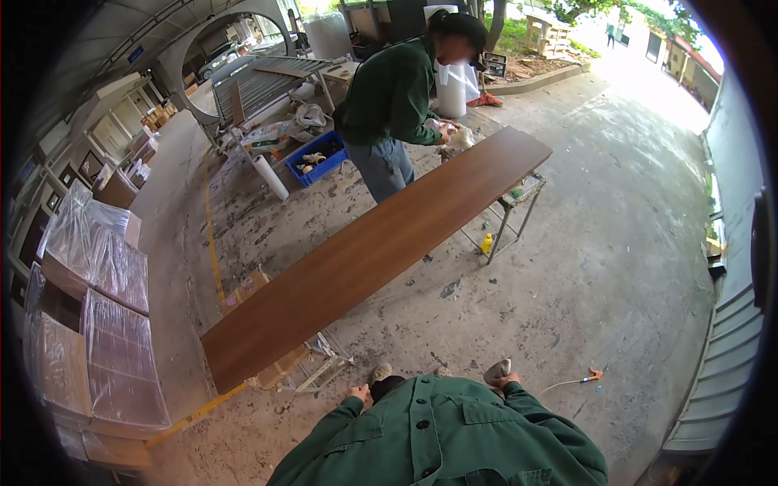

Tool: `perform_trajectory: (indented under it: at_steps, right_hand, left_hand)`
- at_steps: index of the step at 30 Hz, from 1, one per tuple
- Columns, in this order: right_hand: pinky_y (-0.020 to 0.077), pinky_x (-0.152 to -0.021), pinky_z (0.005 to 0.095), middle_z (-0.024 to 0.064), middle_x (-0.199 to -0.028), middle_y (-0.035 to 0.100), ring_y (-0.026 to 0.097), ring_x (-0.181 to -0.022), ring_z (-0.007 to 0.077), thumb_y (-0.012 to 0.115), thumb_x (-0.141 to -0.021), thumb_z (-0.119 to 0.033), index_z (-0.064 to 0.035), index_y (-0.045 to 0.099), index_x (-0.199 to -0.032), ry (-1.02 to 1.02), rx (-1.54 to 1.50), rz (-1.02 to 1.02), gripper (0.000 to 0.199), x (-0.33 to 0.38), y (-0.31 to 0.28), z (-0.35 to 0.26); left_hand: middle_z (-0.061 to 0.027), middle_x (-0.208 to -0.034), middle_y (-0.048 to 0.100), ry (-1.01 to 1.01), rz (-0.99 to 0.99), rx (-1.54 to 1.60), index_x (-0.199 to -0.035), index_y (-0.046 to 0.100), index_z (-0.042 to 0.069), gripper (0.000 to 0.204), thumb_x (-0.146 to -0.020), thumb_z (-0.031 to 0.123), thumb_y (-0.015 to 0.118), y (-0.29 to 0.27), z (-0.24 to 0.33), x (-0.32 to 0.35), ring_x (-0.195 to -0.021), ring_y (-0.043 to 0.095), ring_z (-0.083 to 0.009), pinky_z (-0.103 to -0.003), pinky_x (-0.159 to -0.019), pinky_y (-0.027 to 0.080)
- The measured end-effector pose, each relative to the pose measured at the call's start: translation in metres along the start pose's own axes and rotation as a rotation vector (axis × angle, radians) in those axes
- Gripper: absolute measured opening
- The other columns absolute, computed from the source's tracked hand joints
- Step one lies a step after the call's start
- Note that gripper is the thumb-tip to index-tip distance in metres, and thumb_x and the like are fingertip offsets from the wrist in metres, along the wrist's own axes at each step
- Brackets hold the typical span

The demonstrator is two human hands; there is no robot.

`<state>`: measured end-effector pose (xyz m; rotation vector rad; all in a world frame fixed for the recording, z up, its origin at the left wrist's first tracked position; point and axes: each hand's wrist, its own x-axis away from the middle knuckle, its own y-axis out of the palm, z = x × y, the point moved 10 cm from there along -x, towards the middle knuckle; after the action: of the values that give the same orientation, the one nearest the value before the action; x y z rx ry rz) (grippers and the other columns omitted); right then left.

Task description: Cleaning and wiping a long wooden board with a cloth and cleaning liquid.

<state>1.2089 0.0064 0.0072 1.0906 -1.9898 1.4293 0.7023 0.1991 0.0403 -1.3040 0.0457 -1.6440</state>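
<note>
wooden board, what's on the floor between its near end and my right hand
In the head view, bare stained concrete floor lies between the wooden board and your right hand, which holds a pale object. The metal stand sits under the board's near end.

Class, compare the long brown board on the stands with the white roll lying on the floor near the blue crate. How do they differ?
The brown board is flat, long and dark; the white roll is round, short and pale. The board rests raised on metal stands; the roll lies on the concrete floor. Both lie slanted.
</note>
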Motion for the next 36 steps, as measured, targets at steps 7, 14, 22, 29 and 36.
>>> perform_trajectory:
  at_steps: [7, 14, 22, 29, 36]
  right_hand:
    - [0.0454, -0.072, 0.0327, 0.0164, -0.090, 0.059, 0.058, -0.083, 0.0264, 0.076, -0.050, -0.023, 0.0033, 0.057, -0.093, 0.054, -0.019, -0.040, 0.054, 0.017, -0.006, -0.012]
    - [0.0454, -0.071, 0.0324, 0.0127, -0.087, 0.061, 0.059, -0.080, 0.0239, 0.077, -0.050, -0.024, 0.0013, 0.060, -0.091, 0.037, -0.015, -0.056, 0.051, 0.023, -0.003, -0.023]
    - [0.0454, -0.071, 0.0317, 0.0129, -0.085, 0.061, 0.059, -0.080, 0.0224, 0.076, -0.049, -0.028, 0.0004, 0.061, -0.088, 0.031, 0.022, -0.027, 0.051, 0.009, 0.001, -0.011]
    - [0.0450, -0.069, 0.0324, 0.0126, -0.086, 0.060, 0.059, -0.079, 0.0235, 0.077, -0.048, -0.032, 0.0018, 0.059, -0.091, 0.013, -0.010, -0.055, 0.057, -0.001, 0.004, -0.005]
    - [0.0449, -0.069, 0.0324, 0.0129, -0.085, 0.060, 0.059, -0.079, 0.0241, 0.077, -0.048, -0.032, 0.0030, 0.059, -0.091, -0.007, 0.005, -0.062, 0.058, 0.003, 0.003, -0.011]
  left_hand:
    - [-0.0079, -0.062, 0.058, 0.005, -0.012, -0.008, -0.074, 0.063, 0.006, 0.039, -0.080, 0.041, 0.046, -0.001, 0.004, 0.002, -0.062, 0.055, -0.0220, -0.035, -0.061, 0.044]
    - [-0.0085, -0.061, 0.059, 0.100, 0.010, 0.008, -0.074, 0.063, 0.003, 0.042, -0.077, 0.043, 0.047, -0.009, -0.003, 0.001, -0.059, 0.056, -0.0208, -0.035, -0.057, 0.044]
    - [-0.0083, -0.058, 0.059, -0.064, 0.013, -0.059, -0.072, 0.062, 0.003, 0.043, -0.079, 0.041, 0.046, -0.014, 0.011, 0.020, -0.058, 0.057, -0.0214, -0.034, -0.057, 0.045]
    - [-0.0085, -0.057, 0.058, 0.035, 0.008, 0.008, -0.074, 0.063, 0.003, 0.043, -0.080, 0.041, 0.044, -0.008, 0.013, 0.003, -0.058, 0.057, -0.0217, -0.035, -0.059, 0.046]
    - [-0.0088, -0.058, 0.059, 0.082, 0.045, -0.010, -0.076, 0.063, 0.004, 0.043, -0.081, 0.042, 0.043, -0.008, 0.004, -0.005, -0.058, 0.057, -0.0220, -0.035, -0.058, 0.046]
